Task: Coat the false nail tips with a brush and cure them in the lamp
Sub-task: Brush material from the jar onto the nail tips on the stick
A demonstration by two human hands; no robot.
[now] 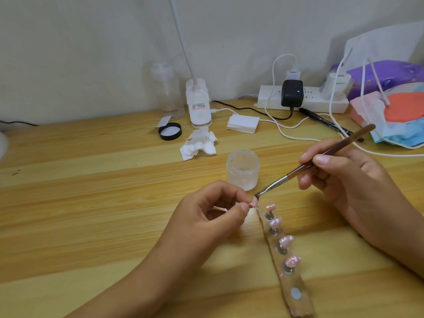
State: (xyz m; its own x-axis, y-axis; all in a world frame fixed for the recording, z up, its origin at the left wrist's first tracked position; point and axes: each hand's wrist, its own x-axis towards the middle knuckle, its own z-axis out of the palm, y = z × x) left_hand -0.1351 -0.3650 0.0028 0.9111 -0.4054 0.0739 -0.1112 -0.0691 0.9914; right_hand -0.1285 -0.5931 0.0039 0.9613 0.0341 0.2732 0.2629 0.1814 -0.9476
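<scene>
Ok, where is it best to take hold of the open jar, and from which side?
Probably the jar round its straight side wall, coming from its left. It stands upright and open, so a grip over the mouth would reach inside, and the brush and right hand crowd its right side.

Lamp base label (198, 106), print blurred (unreadable)

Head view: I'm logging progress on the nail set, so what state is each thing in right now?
Jar: open, lid off.
Lid: lying on the table, apart from the jar.
Brush: held by the right hand, bristles touching the nail tip.
Nail tip: pinched by the left hand.
Other four tips: standing on the strip; its near spot is empty.
Tissue: crumpled.
Black charger: plugged in, light on.
</scene>
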